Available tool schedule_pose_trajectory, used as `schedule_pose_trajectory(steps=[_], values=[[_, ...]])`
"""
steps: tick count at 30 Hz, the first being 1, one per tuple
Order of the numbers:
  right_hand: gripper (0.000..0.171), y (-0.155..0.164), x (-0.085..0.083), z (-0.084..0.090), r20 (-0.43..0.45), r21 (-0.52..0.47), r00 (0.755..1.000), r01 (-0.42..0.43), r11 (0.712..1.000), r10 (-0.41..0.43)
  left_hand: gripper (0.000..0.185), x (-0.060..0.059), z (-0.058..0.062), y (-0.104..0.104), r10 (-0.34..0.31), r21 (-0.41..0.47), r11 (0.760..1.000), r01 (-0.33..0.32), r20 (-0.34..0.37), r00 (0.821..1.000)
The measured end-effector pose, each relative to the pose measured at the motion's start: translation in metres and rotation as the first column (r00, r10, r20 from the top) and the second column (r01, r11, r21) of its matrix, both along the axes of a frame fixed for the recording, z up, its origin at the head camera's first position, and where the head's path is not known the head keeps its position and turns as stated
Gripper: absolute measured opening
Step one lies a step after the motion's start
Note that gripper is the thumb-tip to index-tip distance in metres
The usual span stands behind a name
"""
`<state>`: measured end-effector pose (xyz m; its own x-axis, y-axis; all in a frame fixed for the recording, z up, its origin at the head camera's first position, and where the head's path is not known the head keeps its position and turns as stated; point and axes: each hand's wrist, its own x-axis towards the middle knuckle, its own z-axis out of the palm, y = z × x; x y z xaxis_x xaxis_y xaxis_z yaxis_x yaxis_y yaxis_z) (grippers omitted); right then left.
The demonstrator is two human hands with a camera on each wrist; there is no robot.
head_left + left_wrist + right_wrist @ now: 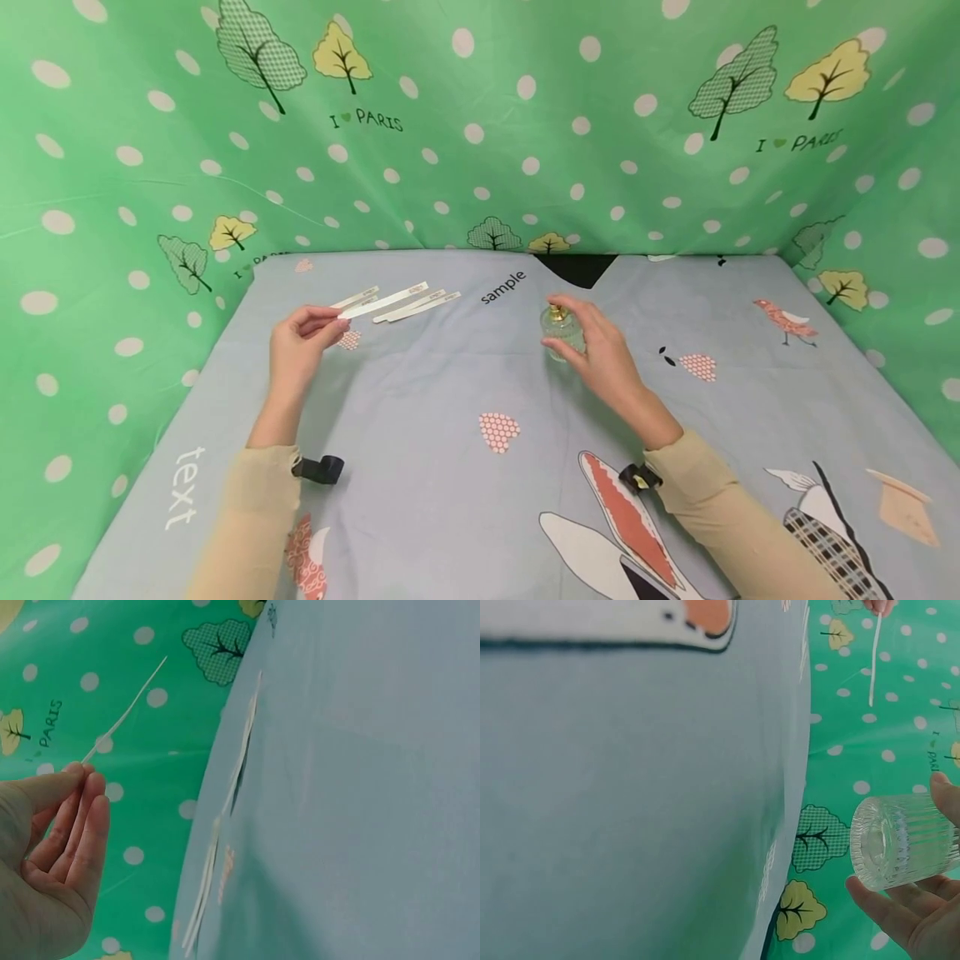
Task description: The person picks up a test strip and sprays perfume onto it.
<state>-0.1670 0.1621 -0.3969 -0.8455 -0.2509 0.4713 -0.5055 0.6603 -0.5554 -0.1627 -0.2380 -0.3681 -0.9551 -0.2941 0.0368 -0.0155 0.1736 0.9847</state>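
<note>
My left hand (300,340) pinches one end of a white paper test strip (386,300) between thumb and fingertips. In the left wrist view the strip (126,714) points up and away, thin and seen edge-on, raised above the table. My right hand (603,354) grips a clear ribbed glass perfume bottle (557,335) with a gold neck, its index finger over the top. The right wrist view shows the bottle's thick round base (866,844) lifted off the cloth, with clear liquid inside. Several more strips (426,308) lie on the table beyond the left hand, with small print near their far ends.
A grey-blue printed cloth (420,467) covers the table, bearing hearts, birds and words. Green dotted fabric (480,108) hangs behind and along the sides. Dark straps with small mounts (321,470) sit on both wrists.
</note>
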Motion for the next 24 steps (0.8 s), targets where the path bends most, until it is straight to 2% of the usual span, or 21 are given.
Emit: schedule_pose_trajectory(steps=[4, 9, 16, 24], values=[[0.059, 0.001, 0.000, 0.000, -0.001, -0.001, 1.000, 0.000, 1.000, 0.000, 0.021, 0.000, 0.001, -0.004, 0.023, 0.053, 0.998, -0.023, 0.002, 1.000], [0.060, 0.001, -0.001, -0.001, -0.001, 0.000, 1.000, 0.001, 1.000, -0.001, 0.019, -0.005, -0.012, -0.014, 0.057, 0.104, 0.993, -0.058, 0.017, 0.998], [0.060, 0.002, 0.000, 0.000, 0.012, 0.000, 1.000, 0.004, 1.000, -0.004, 0.012, -0.012, -0.034, -0.031, 0.093, 0.087, 0.992, -0.096, 0.035, 0.995], [0.059, 0.002, 0.000, -0.001, 0.014, -0.003, 1.000, 0.002, 1.000, -0.002, 0.016, -0.013, -0.045, -0.042, 0.170, 0.105, 0.978, -0.180, 0.094, 0.981]])
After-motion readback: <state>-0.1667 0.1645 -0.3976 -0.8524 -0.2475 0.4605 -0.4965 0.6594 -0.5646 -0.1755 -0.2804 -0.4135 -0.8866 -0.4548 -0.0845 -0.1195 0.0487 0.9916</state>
